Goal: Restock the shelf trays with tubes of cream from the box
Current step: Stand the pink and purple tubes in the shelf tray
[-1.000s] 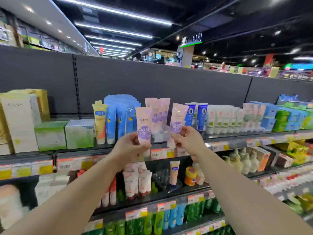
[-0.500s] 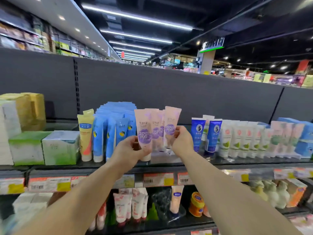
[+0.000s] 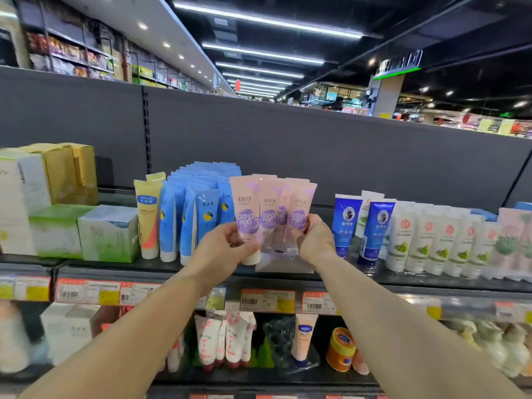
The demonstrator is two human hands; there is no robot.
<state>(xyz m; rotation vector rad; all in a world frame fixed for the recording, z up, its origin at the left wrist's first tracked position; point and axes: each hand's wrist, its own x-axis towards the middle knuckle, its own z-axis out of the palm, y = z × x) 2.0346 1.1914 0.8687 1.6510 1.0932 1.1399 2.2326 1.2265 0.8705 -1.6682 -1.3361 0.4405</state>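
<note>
Head view, restocking at the top shelf. The dark back panel [image 3: 316, 156] closes the shelf from behind, and its upper edge leaves open room overhead. The shelf [image 3: 431, 279] runs left to right, its front edge carrying price labels [image 3: 267, 300]. On it, from the left: green and white cartons [image 3: 108, 233], a yellow tube [image 3: 148, 214], a block of blue tubes [image 3: 198, 205], a clear tray [image 3: 283, 262] with pink tubes standing in it, two dark blue tubes [image 3: 375, 231], and a row of white tubes [image 3: 426, 240].

The left hand [image 3: 224, 247] grasps a pink tube of cream [image 3: 246, 214] by its lower body, thumb in front, cap down. The right hand [image 3: 315, 240] pinches a second pink tube [image 3: 299, 210] at its lower edge. Both tubes stand upright, long axis vertical, printed faces toward the viewer.

Governing relation: the tray lies directly beyond and slightly below both hands, between them, so the placing move appears to be forward and down. The right-hand tube looks nearer the stocked row; the left-hand tube sits in front of the tray's left side. Lateral room is tight: blue tubes stand just beside the left tube, while a gap separates the tray from the dark blue tubes on the right. The supply box is not in view.
</note>
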